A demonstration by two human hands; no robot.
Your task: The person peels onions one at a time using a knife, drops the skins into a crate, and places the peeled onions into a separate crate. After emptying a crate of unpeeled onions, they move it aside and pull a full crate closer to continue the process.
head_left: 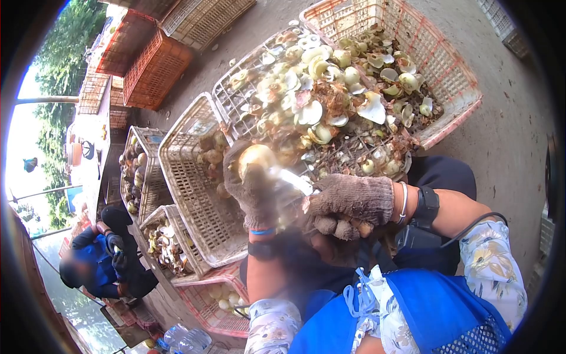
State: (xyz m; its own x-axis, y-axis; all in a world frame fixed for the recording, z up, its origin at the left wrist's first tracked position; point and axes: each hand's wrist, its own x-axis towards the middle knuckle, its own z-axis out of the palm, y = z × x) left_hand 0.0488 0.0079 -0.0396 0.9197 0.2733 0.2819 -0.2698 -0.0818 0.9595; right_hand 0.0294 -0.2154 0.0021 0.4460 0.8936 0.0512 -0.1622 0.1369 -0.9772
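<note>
My left hand [253, 194], in a brown knit glove, is closed around a pale round fruit [254, 158]. The fingers wrap its lower half, so the grip is pressed tight and only the smooth, yellowish-white top shows above the glove. My right hand [351, 200], gloved the same way, is clenched into a fist around the handle of a knife [296, 180]. Its short bright blade points left and meets the fruit just below the bare top, and the motion blurs both of them. Both hands are held up in front of my chest, over the baskets, and rest on nothing.

Just beyond the fruit is a white basket [227, 94] heaped with pale cup-shaped peels and brown scraps. Touching its far side is a pink basket [460, 76] with more of the same. To the left lies a tilted pale basket [188, 171], mostly bare mesh. Lower left, a co-worker in blue [97, 265] bends over more baskets. Farthest off, red crates [156, 65] are stacked on the ground.
</note>
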